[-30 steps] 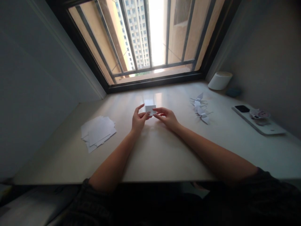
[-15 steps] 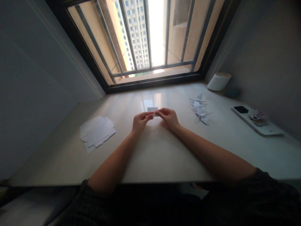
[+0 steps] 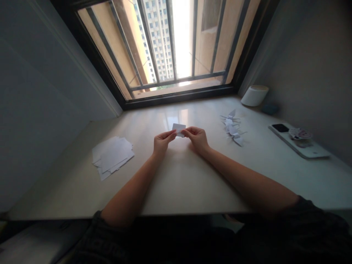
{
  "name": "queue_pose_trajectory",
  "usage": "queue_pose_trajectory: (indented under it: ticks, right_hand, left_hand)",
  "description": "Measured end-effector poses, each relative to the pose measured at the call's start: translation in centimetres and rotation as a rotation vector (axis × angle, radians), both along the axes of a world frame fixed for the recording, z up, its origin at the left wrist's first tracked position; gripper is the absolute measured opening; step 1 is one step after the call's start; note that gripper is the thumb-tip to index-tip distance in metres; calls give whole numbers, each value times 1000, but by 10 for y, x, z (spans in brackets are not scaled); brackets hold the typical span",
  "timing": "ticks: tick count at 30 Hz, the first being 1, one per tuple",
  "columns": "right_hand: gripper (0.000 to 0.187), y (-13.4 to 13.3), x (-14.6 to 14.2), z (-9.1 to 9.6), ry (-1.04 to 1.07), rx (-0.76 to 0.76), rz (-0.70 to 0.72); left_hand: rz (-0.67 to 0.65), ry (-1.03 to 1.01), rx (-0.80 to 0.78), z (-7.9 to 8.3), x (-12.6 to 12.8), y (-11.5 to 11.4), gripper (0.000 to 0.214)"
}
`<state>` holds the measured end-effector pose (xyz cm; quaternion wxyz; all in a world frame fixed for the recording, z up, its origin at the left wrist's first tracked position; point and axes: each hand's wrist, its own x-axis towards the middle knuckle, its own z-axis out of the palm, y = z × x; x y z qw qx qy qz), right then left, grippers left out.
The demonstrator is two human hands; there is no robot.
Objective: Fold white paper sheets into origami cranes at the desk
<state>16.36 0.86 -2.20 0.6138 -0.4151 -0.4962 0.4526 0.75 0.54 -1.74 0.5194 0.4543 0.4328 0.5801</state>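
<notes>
Over the glossy pale desk (image 3: 178, 183), our left hand (image 3: 161, 143) and right hand (image 3: 198, 139) pinch one small white paper rectangle (image 3: 178, 127) in their fingers, right of one loose white paper pile (image 3: 113, 156).

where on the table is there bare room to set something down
Bare table: between the left forearm and right forearm; between the paper stack and left forearm; between the right forearm, paper cranes and phone. Crowded: the far right corner, with the white container and dark object, and the middle, where the left hand and right hand hold small white paper.
</notes>
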Motion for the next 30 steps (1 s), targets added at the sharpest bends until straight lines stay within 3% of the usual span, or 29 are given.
queue_pose_trajectory:
  ticks: [11, 21, 30]
  right_hand:
    - [33, 3, 1, -3, 94, -12, 168]
    - [29, 0, 2, 3, 38, -22, 75]
    - [30, -2, 0, 4, 5, 3, -17]
  left_hand:
    - [30, 5, 46, 3, -3, 2, 28]
    - [22, 164, 139, 3, -5, 2, 22]
    - [50, 79, 103, 6, 0, -2, 24]
